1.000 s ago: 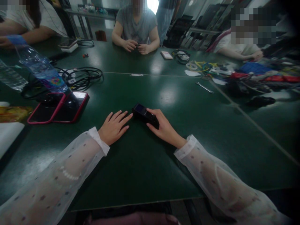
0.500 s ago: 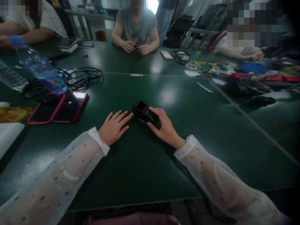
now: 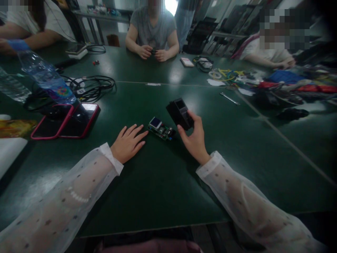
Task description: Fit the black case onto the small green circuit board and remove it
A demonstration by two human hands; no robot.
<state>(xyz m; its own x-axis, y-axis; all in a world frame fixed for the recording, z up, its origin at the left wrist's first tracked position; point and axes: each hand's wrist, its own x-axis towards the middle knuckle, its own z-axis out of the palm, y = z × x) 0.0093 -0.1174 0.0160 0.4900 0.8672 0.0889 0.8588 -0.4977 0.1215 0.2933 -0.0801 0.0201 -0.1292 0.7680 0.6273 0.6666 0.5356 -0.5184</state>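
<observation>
Between my thumb and fingers, my right hand (image 3: pixel 194 135) grips a black plastic casing (image 3: pixel 180 112) with a window cut in its top, tilted and raised off the table. Below it and to the left, a green circuit board (image 3: pixel 162 129) with a small square screen lies bare on the green table (image 3: pixel 147 186). My left hand (image 3: pixel 129 142) rests flat on the table with its fingers spread. Its fingertips end just left of the board; whether they touch it I cannot tell.
Two phones with red edges (image 3: pixel 76 121), a clear water bottle (image 3: pixel 47 75) and coiled black cables (image 3: pixel 97 88) are at left. A wrench (image 3: pixel 230 98) lies at right, before heaped cables and cloth (image 3: pixel 286 76). Across the table a person (image 3: pixel 154 31) holds something small.
My right hand has lifted the black casing up and to the right, and the circuit board under it now shows. My left hand has stayed in place.
</observation>
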